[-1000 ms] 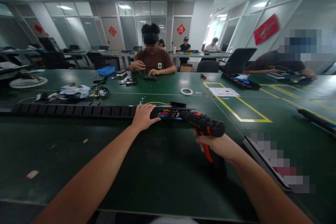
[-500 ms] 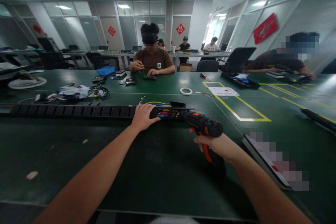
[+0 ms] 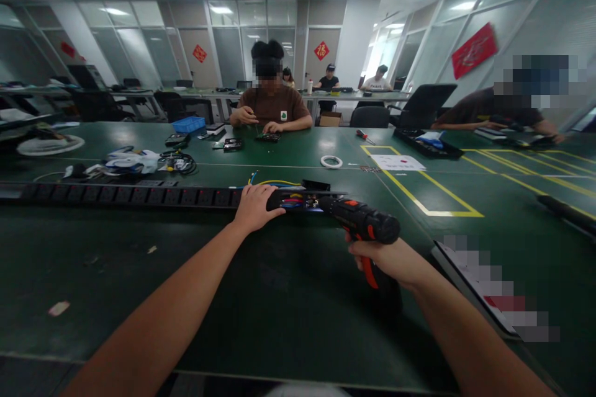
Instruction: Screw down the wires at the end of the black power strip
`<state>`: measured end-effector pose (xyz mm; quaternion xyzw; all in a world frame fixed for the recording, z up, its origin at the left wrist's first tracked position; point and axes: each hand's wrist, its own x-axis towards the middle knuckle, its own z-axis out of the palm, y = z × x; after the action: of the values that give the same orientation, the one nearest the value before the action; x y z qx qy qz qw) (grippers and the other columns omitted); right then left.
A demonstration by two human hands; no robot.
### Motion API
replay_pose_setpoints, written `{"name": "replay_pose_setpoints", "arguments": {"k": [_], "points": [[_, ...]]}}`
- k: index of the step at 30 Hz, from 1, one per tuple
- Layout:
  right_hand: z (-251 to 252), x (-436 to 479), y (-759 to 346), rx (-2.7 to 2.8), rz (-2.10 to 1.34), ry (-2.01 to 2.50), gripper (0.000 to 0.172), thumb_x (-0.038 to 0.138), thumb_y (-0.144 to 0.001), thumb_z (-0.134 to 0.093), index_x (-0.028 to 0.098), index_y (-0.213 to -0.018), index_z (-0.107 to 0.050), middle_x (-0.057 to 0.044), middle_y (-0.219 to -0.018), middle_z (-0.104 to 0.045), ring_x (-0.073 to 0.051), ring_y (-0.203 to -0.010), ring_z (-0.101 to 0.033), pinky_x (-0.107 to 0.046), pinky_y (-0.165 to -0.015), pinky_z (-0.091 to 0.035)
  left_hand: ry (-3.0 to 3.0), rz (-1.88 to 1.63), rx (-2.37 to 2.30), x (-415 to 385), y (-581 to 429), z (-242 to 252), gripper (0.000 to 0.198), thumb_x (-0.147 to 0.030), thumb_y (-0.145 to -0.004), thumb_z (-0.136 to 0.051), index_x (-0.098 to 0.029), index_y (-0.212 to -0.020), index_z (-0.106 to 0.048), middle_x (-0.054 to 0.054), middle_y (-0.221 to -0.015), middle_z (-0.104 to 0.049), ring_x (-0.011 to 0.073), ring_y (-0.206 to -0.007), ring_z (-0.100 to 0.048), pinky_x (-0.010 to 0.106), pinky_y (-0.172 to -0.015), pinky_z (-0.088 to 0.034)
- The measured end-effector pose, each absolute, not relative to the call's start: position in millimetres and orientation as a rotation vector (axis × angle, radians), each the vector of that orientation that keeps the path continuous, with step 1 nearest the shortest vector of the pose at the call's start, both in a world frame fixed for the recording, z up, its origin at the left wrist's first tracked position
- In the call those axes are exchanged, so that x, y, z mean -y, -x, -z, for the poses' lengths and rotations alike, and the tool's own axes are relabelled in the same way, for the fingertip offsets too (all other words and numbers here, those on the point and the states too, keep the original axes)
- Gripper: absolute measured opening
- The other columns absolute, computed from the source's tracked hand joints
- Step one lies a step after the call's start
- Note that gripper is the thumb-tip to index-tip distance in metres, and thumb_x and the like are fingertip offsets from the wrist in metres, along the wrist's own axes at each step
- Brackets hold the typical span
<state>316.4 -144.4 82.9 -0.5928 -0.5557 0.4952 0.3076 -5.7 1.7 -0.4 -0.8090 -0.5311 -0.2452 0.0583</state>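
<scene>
A long black power strip lies across the green table, its right end opened with coloured wires showing. My left hand is closed over the strip just left of that opened end. My right hand grips the handle of a black and red electric screwdriver. Its tip points left into the opened end of the strip.
A person in a brown shirt sits opposite, working on small parts. Another person leans at the right. Cables and bags lie at the left, a white tape roll and yellow floor-style markings at the right.
</scene>
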Motion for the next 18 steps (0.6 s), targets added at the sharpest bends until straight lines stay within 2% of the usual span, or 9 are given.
{"name": "replay_pose_setpoints", "arguments": {"k": [11, 18], "points": [[-80.6, 143.7, -318.1, 1.49, -1.303, 1.57, 0.022, 0.028, -0.066, -0.071, 0.023, -0.087, -0.067, 0.002, -0.058, -0.065, -0.02, -0.058, -0.065, -0.03, -0.057, -0.051, 2.463, 0.741, 1.587, -4.1, 7.6, 2.7, 0.065, -0.066, -0.099, -0.074, -0.025, -0.149, -0.067, 0.014, -0.151, -0.07, 0.0391, -0.143, -0.06, 0.059, -0.129, -0.034], [-84.3, 145.2, -316.1, 1.493, -1.301, 1.579, 0.027, 0.027, -0.066, -0.07, 0.023, -0.092, -0.068, 0.002, -0.058, -0.066, -0.02, -0.059, -0.065, -0.03, -0.059, -0.052, 2.456, 0.734, 1.584, -5.2, 7.7, 4.2, 0.066, -0.066, -0.099, -0.073, -0.024, -0.149, -0.067, 0.014, -0.15, -0.071, 0.0386, -0.142, -0.06, 0.059, -0.129, -0.034]]}}
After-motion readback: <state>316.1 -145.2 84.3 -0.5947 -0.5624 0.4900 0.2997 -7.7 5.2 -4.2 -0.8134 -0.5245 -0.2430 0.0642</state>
